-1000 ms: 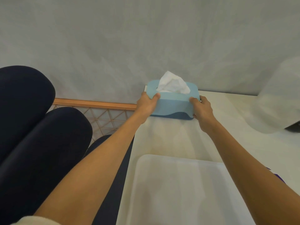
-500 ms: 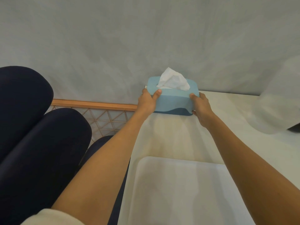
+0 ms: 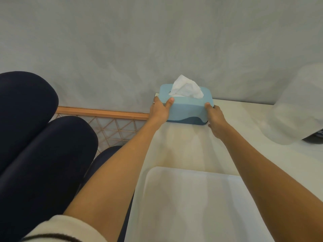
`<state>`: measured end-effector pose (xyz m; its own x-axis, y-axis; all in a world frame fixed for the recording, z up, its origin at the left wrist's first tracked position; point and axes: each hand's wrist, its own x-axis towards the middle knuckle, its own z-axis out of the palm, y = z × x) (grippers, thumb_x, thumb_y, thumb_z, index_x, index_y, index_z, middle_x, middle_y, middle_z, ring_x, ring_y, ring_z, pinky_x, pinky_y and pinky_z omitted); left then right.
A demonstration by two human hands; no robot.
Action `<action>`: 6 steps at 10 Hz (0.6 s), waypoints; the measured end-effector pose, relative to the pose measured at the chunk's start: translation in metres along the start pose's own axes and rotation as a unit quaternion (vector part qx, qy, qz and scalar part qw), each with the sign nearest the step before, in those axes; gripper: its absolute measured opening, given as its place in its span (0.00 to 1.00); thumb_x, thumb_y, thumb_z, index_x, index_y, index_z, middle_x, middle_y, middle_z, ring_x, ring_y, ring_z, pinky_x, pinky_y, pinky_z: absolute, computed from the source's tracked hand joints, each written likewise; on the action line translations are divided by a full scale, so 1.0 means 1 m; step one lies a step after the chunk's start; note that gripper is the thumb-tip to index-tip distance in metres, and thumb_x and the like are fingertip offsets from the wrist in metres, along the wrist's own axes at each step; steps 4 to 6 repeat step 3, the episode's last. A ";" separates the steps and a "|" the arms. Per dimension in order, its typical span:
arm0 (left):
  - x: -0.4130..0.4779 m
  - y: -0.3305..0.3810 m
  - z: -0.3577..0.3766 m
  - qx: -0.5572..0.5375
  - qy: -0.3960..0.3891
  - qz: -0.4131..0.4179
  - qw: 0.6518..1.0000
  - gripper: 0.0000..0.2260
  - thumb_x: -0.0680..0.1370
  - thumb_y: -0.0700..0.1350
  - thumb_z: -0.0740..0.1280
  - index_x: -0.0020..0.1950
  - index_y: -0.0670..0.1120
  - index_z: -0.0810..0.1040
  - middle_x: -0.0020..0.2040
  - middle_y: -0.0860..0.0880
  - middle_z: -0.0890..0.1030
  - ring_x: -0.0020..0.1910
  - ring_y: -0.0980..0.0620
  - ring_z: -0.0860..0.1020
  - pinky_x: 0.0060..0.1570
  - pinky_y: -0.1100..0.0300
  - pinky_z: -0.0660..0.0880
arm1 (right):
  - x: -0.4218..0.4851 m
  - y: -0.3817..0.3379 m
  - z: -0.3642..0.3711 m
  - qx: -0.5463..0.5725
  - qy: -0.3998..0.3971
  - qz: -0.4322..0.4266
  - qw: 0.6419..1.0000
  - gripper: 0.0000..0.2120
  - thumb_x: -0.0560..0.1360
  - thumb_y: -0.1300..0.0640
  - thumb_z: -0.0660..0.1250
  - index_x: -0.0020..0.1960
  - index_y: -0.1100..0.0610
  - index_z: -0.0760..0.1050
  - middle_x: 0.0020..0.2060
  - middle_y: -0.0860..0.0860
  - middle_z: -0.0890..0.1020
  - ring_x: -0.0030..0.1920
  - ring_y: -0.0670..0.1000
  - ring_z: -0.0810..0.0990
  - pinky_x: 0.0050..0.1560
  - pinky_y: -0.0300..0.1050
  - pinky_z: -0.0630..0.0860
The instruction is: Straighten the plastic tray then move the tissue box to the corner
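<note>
A light blue tissue box (image 3: 187,109) with a darker blue base and a white tissue sticking out of its top sits at the far left corner of the white table (image 3: 244,130), against the grey wall. My left hand (image 3: 160,110) grips its left end, thumb on the front face. My right hand (image 3: 215,117) holds its right end. A translucent white plastic tray (image 3: 192,203) lies flat on the table near me, its edges parallel to the table's edges, between my forearms.
Dark navy cushions (image 3: 43,137) fill the left side, beside a wooden-framed lattice panel (image 3: 111,126) below the table's left edge. A blurred white object (image 3: 297,109) stands at the table's right, with a dark item (image 3: 314,139) beneath it.
Both hands have pushed the tissue box a little farther back toward the wall and corner. The tray has not moved.
</note>
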<state>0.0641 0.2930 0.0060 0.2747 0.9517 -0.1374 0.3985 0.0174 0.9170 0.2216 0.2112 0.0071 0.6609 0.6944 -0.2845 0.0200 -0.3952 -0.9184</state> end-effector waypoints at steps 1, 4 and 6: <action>-0.008 -0.001 -0.003 0.002 0.008 -0.009 1.000 0.33 0.79 0.60 0.57 0.76 0.42 0.53 0.69 0.40 0.69 0.66 0.41 0.71 0.61 0.48 0.73 | -0.014 0.002 -0.012 -0.048 0.012 0.002 0.999 0.27 0.80 0.48 0.53 0.75 0.57 0.53 0.72 0.57 0.65 0.65 0.58 0.68 0.61 0.51 0.67; -0.062 0.005 -0.010 0.087 0.087 0.083 0.989 0.29 0.80 0.44 0.60 0.78 0.42 0.51 0.73 0.40 0.63 0.70 0.42 0.67 0.65 0.51 0.67 | -0.053 0.009 -0.046 -0.176 0.027 -0.024 0.984 0.24 0.78 0.55 0.57 0.73 0.60 0.61 0.71 0.58 0.67 0.68 0.59 0.68 0.59 0.48 0.68; -0.062 0.005 -0.010 0.087 0.087 0.083 0.989 0.29 0.80 0.44 0.60 0.78 0.42 0.51 0.73 0.40 0.63 0.70 0.42 0.67 0.65 0.51 0.67 | -0.053 0.009 -0.046 -0.176 0.027 -0.024 0.984 0.24 0.78 0.55 0.57 0.73 0.60 0.61 0.71 0.58 0.67 0.68 0.59 0.68 0.59 0.48 0.68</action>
